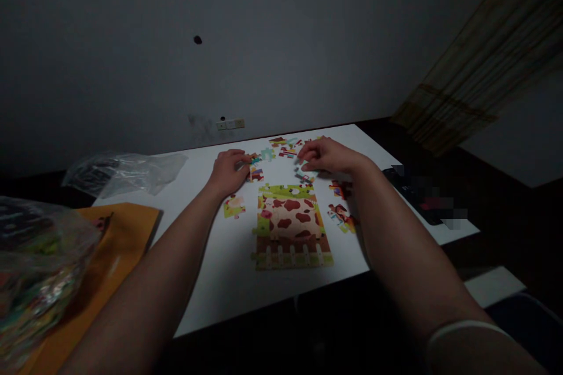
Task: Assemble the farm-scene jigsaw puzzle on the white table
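A partly joined jigsaw puzzle [294,225] lies flat on the white table, showing a brown-spotted cow above a white fence. My right hand [328,155] is beyond its top edge, fingers pinched on a light-coloured puzzle piece [307,176] that looks slightly tilted. My left hand [229,171] rests on the table to the upper left, fingers loosely spread and holding nothing. Its fingertips are beside or touching several loose pieces [255,174]. Another loose piece [234,206] lies left of the cow, and more pieces [341,218] lie to its right, partly behind my right forearm.
More loose pieces [285,143] lie toward the table's far edge. On the left are clear plastic wrap [136,173], an orange-yellow envelope [132,228] and a clear bag of colourful pieces [39,281]. A dark object [407,193] sits at the right edge. A wall stands behind.
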### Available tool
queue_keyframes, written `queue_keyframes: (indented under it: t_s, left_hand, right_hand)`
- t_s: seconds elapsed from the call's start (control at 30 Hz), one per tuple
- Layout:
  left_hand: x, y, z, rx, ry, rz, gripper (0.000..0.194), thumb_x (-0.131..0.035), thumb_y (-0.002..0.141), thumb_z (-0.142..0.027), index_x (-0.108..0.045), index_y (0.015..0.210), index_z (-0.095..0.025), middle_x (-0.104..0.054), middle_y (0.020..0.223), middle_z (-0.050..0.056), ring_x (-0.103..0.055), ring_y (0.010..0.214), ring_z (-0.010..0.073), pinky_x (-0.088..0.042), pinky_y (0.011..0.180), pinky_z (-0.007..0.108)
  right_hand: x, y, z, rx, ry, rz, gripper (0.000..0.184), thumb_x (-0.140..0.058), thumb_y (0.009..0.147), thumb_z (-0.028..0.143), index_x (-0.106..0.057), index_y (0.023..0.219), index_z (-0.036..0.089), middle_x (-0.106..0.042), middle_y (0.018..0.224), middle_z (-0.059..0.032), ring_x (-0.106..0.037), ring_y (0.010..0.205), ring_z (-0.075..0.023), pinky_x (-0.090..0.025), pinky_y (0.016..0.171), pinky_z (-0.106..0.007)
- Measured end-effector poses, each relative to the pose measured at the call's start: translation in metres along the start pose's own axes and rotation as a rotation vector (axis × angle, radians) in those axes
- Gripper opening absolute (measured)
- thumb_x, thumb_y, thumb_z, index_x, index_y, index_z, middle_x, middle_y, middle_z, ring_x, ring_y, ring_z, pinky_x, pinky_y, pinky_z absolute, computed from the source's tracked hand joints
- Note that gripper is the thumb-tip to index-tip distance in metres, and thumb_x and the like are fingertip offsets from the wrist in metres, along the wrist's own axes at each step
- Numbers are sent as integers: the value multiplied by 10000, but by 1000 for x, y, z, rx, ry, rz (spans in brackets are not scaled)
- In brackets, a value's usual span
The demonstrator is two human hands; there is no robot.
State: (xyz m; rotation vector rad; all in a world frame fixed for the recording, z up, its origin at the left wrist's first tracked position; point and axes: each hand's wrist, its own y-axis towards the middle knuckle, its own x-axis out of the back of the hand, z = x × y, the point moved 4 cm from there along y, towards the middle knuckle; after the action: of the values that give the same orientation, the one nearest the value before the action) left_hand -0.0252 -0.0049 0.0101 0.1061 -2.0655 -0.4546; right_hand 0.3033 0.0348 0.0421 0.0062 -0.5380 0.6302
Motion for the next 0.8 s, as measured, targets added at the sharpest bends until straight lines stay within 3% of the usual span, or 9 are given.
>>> queue_keyframes:
  t_s: [0.1,0.2,0.37,0.57,0.8]
  left_hand:
    - [-1,0,1,-10,-5,0,277,-680,910,-342,-884,1080,-265,-779,1390,95,-671,1344,339,-477,1270,566]
    - [-1,0,2,-3,-3,-4,265,-683,911,-345,-884,1066,-271,-784,1388,91,-673,1333,343,-487,1255,568]
    - [0,-1,0,11,0,5,267,-680,919,-353,-882,1079,-285,-797,1369,72,-671,1330,345,-487,1239,568]
    - [1,-3,-4,60,17,-2,258,-670,930,-357,-880,1074,-320,-802,1367,50,-641,1362,370,-440,1232,629]
    - [3,-5,-7,72,11,1,257,-662,923,-358,-876,1057,-308,-804,1378,51,-629,1373,389,-424,1218,651]
  right_hand:
    - [-10,-2,7,-5,-56,121,342,-911,773,314,-815,1088,220,-848,974,-70,-767,869,-217,-602,762,-316]
    - [-20,0,12,5,-90,151,364,-859,819,284,-823,1179,238,-874,1097,-84,-797,989,-239,-631,842,-336]
    - [-29,5,14,111,-99,124,399,-784,858,241,-806,1256,241,-864,1214,-94,-796,1096,-252,-635,924,-361]
    - [-28,8,7,99,-165,139,443,-800,847,254,-805,1290,240,-851,1200,-86,-781,1049,-245,-623,908,-364]
    - [-19,8,7,151,-414,12,564,-923,762,342,-811,1306,245,-809,1190,-87,-722,1046,-277,-573,925,-388]
